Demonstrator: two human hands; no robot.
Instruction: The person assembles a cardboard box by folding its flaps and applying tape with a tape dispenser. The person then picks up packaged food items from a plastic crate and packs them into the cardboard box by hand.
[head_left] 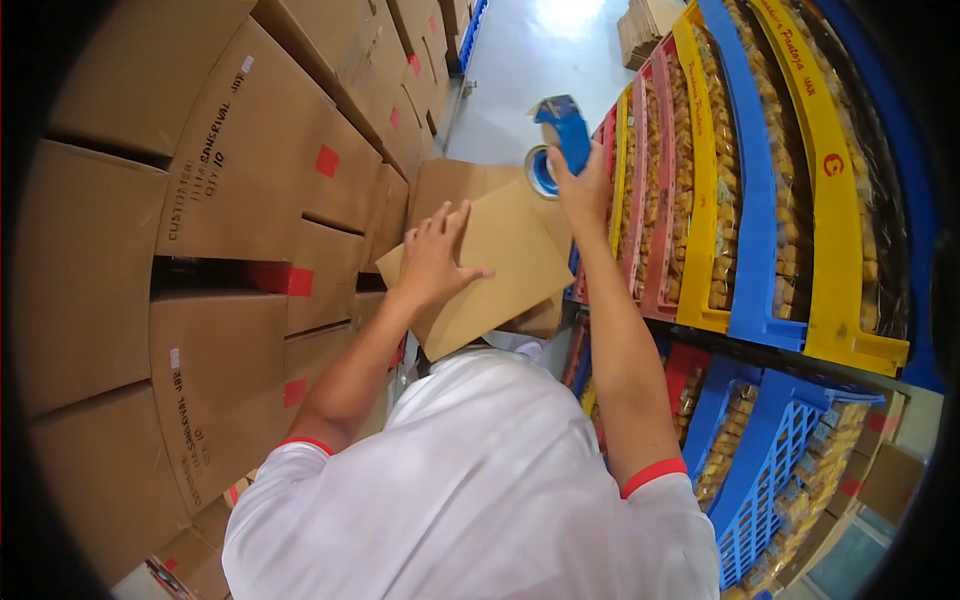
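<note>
A plain brown cardboard box [515, 255] is in front of my body, turned at an angle. My left hand [436, 262] lies on its upper face with the fingers spread. Beyond the box's far right corner, my right hand [584, 192] is closed round a blue tape dispenser [570, 132]. A roll of tape [541, 172] shows on the dispenser's left side. My palm hides the dispenser's handle, and I cannot tell whether tape runs to the box.
Stacked cartons [245, 160] with red labels and handwriting rise along the left. Yellow, blue and red crates [745, 190] of packed goods form a wall at right. Another brown cardboard piece [455, 185] lies behind the box. Grey floor [510, 60] runs ahead between the stacks.
</note>
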